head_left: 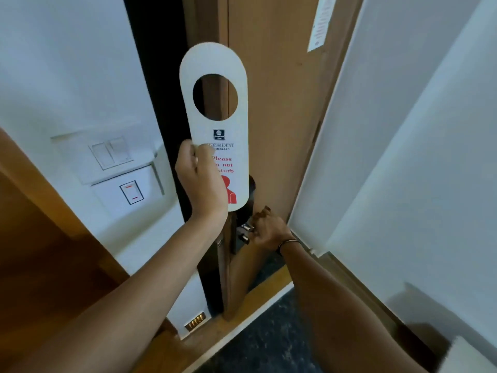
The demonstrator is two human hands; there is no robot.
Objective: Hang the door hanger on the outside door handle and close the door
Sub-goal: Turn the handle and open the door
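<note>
Taking the brown wooden door (pixel 274 109) as the landmark, the far left holds a white wall with a switch panel (pixel 111 154) and, just below it, a smaller white plate (pixel 131 192) with red marks. Both sit well to the left of the door's edge, across a dark gap.

Nearer the door, the left hand (pixel 200 181) is raised in front of the door's edge. It is closed on the white door hanger (pixel 215 125), pinching the hanger's left side about halfway down, thumb on the printed face. The hanger stands upright above and to the right of that hand, its round hole overlapping the door's edge, its rounded top well above the hand. Red lettering and a red figure show on the lower part, partly hidden behind the hand. The hanger is on no handle; it is held in the air.

Lower, on the door's inner face, the right hand (pixel 267 228) is wrapped around the metal door handle (pixel 247 228), whose shiny end sticks out to the left of the fingers. A thin band circles that wrist.

High on the door's face, right of the hanger, a white paper notice (pixel 321 22) is fixed.
</note>
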